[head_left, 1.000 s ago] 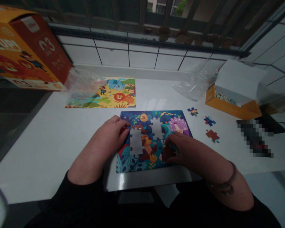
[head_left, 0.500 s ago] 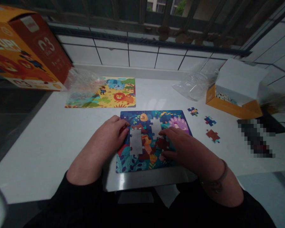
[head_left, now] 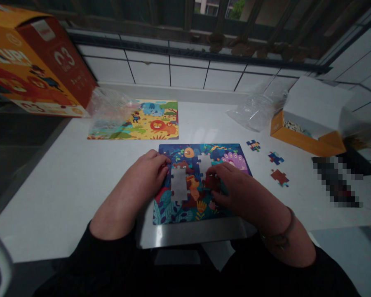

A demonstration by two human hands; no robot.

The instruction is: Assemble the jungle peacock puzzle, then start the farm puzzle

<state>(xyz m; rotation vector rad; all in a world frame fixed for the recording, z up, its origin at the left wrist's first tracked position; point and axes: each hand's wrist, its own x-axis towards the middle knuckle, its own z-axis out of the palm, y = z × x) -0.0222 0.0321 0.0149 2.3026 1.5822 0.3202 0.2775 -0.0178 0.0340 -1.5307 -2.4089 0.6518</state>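
A dark blue jigsaw puzzle (head_left: 193,150) with animals and plants lies in front of me, with two pale gaps in its picture, one left of centre and one near the upper middle. My left hand (head_left: 153,171) rests at its left edge, fingers curled; whether they hold anything is hidden. Over the right half, my right hand (head_left: 230,181) has thumb and fingers apart around a dark red-brown area of the puzzle; a separate piece there cannot be made out. Right of the puzzle lie three loose pieces: a multicoloured one (head_left: 254,145), a blue one (head_left: 276,157) and a brown one (head_left: 279,177).
Behind lies a yellow animal puzzle (head_left: 148,123), partly under clear plastic (head_left: 108,111). A large orange box (head_left: 34,66) stands at the left. Toward the back right are a clear bag (head_left: 253,111), an open orange box (head_left: 306,142) with pieces, and a blurred dark object (head_left: 338,181).
My right thumb and fingers have shifted slightly over the puzzle, the fingertips a little more curled. My left hand keeps its place at the left edge. The whole view has shifted slightly.
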